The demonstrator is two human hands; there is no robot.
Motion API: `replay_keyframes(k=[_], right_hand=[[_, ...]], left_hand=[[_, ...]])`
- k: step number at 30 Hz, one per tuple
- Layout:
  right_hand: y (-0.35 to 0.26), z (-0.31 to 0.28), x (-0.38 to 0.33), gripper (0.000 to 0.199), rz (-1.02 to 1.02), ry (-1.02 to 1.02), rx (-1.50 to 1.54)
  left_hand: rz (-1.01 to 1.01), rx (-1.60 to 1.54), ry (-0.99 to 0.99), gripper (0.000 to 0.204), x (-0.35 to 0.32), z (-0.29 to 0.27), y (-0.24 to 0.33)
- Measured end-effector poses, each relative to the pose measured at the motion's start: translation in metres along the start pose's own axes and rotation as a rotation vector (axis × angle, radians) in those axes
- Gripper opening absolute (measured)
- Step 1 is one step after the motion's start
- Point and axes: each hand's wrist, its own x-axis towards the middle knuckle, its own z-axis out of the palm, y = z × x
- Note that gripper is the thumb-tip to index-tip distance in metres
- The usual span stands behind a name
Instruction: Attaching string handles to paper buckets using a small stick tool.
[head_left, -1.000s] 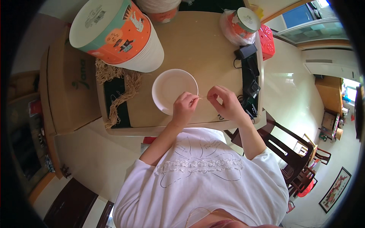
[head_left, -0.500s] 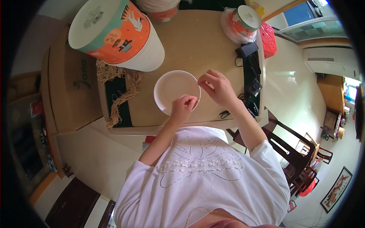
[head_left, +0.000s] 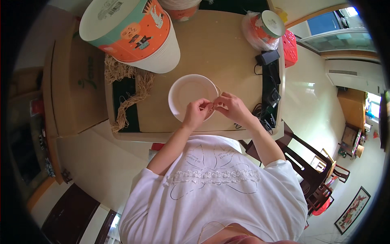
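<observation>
A white paper tub [head_left: 187, 91] stands on the brown tabletop in front of me, with its wide mouth facing up. Both my hands meet at its right near rim. My left hand [head_left: 196, 114] is closed in a pinch over the rim, and a bit of thin tan string seems to be caught at its fingertips. Touching it from the right, my right hand [head_left: 232, 108] pinches too. A fine loop of the tan string [head_left: 219, 90] curves up beside the rim above the right fingers. The fingertips hide just where the string passes.
A tall stack of orange-and-green paper tubs [head_left: 140, 36] stands far left, beside bundles of tan string [head_left: 140, 87]. Far right are a bagged tub stack [head_left: 262, 28] and a red plastic stool [head_left: 289, 49]. Black adapters and cables [head_left: 270, 89] line the right edge. A cardboard box [head_left: 77, 89] stands left.
My right hand has come down and left from beyond the rim to meet the left fingertips. The string loop now shows beside the tub. My left hand stays at the rim.
</observation>
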Motion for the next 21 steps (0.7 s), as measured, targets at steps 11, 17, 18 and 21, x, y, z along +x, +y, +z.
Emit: replay_keyframes(k=[11, 17, 18, 21], right_hand=[[0.006, 0.004, -0.007, 0.005, 0.076, 0.126, 0.104], [0.005, 0.004, -0.011, 0.005, 0.098, 0.188, 0.139], [0.006, 0.005, -0.011, 0.005, 0.094, 0.190, 0.120], [0.007, 0.007, -0.013, 0.004, 0.105, 0.195, 0.110]], left_hand=[[0.048, 0.111, 0.019, 0.009, -0.001, -0.004, 0.001], [0.053, 0.124, 0.068, 0.009, -0.002, -0.002, 0.000], [0.060, 0.120, 0.093, 0.010, -0.003, -0.001, 0.001], [0.100, 0.168, 0.125, 0.010, -0.003, 0.000, -0.004]])
